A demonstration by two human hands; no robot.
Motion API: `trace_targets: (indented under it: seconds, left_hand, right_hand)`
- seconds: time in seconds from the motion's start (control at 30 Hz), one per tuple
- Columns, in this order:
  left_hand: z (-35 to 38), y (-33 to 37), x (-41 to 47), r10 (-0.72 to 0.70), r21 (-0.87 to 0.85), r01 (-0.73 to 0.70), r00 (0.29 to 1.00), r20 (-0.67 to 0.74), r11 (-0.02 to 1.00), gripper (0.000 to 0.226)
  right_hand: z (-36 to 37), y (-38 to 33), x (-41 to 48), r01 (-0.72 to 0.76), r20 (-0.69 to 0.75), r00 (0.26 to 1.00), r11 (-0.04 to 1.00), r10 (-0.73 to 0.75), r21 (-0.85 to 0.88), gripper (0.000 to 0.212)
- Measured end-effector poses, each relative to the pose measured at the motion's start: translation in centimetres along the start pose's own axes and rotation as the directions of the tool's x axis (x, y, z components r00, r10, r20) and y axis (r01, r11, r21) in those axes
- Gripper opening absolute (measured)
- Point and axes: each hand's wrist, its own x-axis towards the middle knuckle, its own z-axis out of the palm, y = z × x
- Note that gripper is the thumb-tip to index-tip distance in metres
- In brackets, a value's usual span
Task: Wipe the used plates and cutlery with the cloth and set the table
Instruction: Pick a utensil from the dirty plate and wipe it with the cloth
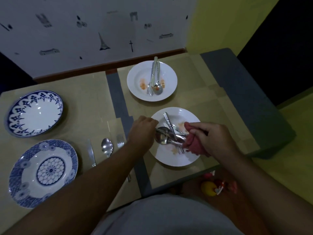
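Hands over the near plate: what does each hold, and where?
The left hand grips the cutlery bundle near the spoon bowls; the right hand holds the bunched pink cloth around its other end.

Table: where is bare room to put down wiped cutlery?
Largest bare table patch: between the far blue plate and the grey strip. A smaller one: right of the far white plate. Crowded: the near white plate, with left hand, right hand, cloth and cutlery; also knife, spoon, fork beside the near blue plate.

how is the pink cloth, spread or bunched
Bunched: the right hand grips the pink cloth in a wad over the near white plate; the left hand holds a spoon.
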Motion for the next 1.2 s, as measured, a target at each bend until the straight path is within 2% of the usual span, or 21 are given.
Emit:
trace_targets:
  seconds: [0.17, 0.27, 0.4, 0.57, 0.67, 0.73, 0.83, 1.07, 1.2]
  left_hand:
    - [0.4, -0.5, 1.5, 0.02, 0.115, -0.027, 0.998, 0.063, 0.993, 0.023]
    - [0.3, -0.9, 1.7, 0.018, 0.133, -0.03, 0.996, 0.088, 0.991, 0.022]
    - [-0.4, -1.5, 2.2, 0.013, 0.107, -0.036, 0.978, 0.209, 0.994, 0.029]
    - [-1.2, -2.0, 2.0, 0.028, 0.108, -0.062, 0.957, 0.288, 0.992, 0.026]
    - [-1.5, -1.8, 1.7, 0.032, 0.151, -0.082, 0.951, 0.307, 0.985, 0.023]
    - [-1.7, -1.7, 1.4, -0.013, 0.153, -0.04, 0.943, 0.333, 0.987, 0.023]
    - [-2.6, -2.1, 1.0, -0.118, 0.053, 0.106, 0.892, 0.435, 0.993, 0.02]
    - [-6.4, -4.1, -2.1, -0.127, -0.109, 0.236, 0.793, 0.596, 0.966, 0.021]
    - [-7.5, -4.6, -6.1, -0.229, -0.275, 0.469, 0.763, 0.604, 0.839, 0.013]
  right_hand:
    - [0.1, 0.7, 0.0, -0.003, 0.021, 1.0, 1.0, 0.003, -0.005, 0.027]
    - [0.4, 1.7, 0.1, -0.011, 0.04, 0.999, 0.999, 0.013, -0.04, 0.024]
    - [0.8, 1.7, 0.1, -0.022, 0.11, 0.994, 1.0, 0.022, 0.001, 0.024]
    - [1.3, 1.4, 0.4, 0.031, 0.067, 0.997, 0.993, -0.023, -0.113, 0.024]
    - [1.5, 1.1, 0.4, 0.045, 0.083, 0.996, 0.992, -0.035, -0.119, 0.025]
    - [1.6, 0.9, 0.5, 0.053, 0.085, 0.995, 0.993, -0.044, -0.109, 0.025]
    - [1.9, 0.7, 0.7, 0.07, 0.069, 0.996, 0.991, -0.062, -0.115, 0.026]
    - [2.8, -0.7, 0.8, 0.046, 0.093, 0.995, 0.998, -0.041, -0.049, 0.026]
    - [3.6, -1.5, 1.1, 0.073, 0.104, 0.992, 0.995, -0.066, -0.064, 0.024]
